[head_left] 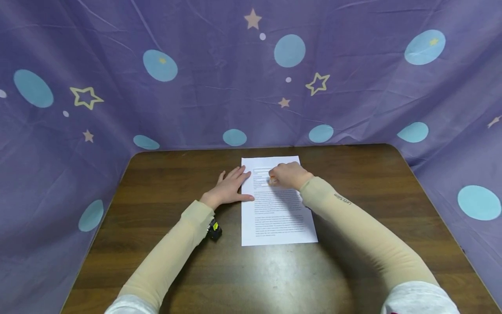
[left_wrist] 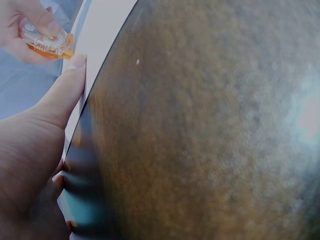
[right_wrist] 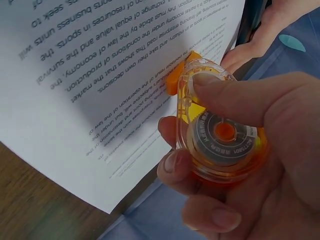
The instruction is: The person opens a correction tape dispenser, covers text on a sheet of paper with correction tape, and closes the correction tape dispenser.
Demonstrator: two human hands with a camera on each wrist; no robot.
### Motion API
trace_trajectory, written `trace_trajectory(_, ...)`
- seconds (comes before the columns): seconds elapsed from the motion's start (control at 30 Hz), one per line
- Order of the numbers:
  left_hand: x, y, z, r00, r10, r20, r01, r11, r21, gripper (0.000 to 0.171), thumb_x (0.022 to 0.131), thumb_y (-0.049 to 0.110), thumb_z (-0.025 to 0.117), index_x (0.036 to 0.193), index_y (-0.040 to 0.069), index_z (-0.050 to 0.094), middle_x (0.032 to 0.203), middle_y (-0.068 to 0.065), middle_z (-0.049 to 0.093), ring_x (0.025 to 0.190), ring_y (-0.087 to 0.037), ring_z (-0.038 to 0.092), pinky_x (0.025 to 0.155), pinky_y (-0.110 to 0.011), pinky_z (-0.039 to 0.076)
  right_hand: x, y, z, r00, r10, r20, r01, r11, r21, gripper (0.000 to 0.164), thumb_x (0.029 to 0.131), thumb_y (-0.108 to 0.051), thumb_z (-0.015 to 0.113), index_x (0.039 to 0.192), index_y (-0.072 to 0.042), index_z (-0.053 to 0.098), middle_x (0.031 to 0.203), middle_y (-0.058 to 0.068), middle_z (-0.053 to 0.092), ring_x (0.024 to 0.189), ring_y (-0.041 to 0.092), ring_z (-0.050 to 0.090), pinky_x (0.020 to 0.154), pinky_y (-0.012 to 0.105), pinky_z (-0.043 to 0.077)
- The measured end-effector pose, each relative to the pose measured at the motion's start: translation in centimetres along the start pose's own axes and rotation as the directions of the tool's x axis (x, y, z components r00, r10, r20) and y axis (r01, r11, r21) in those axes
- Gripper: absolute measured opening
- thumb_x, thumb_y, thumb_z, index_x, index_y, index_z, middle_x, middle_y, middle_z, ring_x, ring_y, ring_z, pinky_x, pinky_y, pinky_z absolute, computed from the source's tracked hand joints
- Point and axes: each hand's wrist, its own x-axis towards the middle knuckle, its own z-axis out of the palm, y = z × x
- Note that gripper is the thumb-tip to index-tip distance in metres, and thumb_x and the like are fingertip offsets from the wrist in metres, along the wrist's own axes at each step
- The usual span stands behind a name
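A printed sheet of paper (head_left: 282, 222) lies on the table, its lines of text facing up. My left hand (head_left: 226, 191) rests with spread fingers on the sheet's left edge, thumb on the margin. My right hand (head_left: 291, 175) grips a correction tape dispenser (right_wrist: 222, 132) over the upper part of the text. Clear plastic shows the dispenser's round spool, and its orange tip (right_wrist: 175, 77) points at the printed lines. In the left wrist view the dispenser (left_wrist: 47, 42) appears beyond my left thumb.
The brown wooden table (head_left: 176, 270) extends around the sheet on all sides. A purple curtain (head_left: 219, 87) with stars and blue ovals hangs behind the table and along both sides. On the left wrist sits a small black device (head_left: 214, 230).
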Motion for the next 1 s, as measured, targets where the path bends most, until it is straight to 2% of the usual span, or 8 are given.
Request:
trace_trajectory(0.5, -0.2, 0.4, -0.3, 1.000, -0.008, 0.011, 0.008, 1.000, 0.017, 0.097, 0.093, 0.058, 0.072, 0.166, 0.011, 0.028, 0.174, -0.016, 0.011, 0.161, -0.035, 0.009, 0.121, -0.070, 0.004, -1.3, 1.2, 0.2, 1.000, -0.001, -0.029, 0.001, 1.000, 0.001, 0.023, 0.098, -0.024, 0.074, 0.081, -0.016, 0.062, 0.074, -0.002, 0.055, 0.071, 0.015, 0.049, 0.064, 0.040, 0.051)
trace_trajectory(0.73, 0.1, -0.2, 0.1, 1.000, 0.007, 0.004, -0.007, 1.000, 0.022, 0.098, 0.093, 0.060, 0.070, 0.166, 0.011, 0.027, 0.174, -0.017, 0.010, 0.160, -0.036, 0.008, 0.120, -0.071, 0.003, -2.2, 1.9, 0.2, 0.998, 0.000, -0.062, 0.001, 1.000, 0.006, 0.023, 0.097, -0.027, 0.076, 0.082, -0.015, 0.063, 0.076, 0.000, 0.057, 0.072, 0.016, 0.050, 0.064, 0.042, 0.052)
trace_trajectory(1.0, 0.2, -0.5, 0.3, 1.000, 0.015, 0.007, -0.015, 1.000, 0.011, 0.099, 0.092, 0.063, 0.069, 0.167, 0.012, 0.026, 0.174, -0.016, 0.009, 0.161, -0.036, 0.007, 0.120, -0.071, 0.003, -3.0, 3.0, 0.5, 0.998, 0.030, -0.049, -0.028, 0.999, 0.042, 0.027, 0.097, -0.027, 0.073, 0.078, -0.016, 0.058, 0.075, 0.000, 0.051, 0.071, 0.016, 0.046, 0.063, 0.040, 0.047)
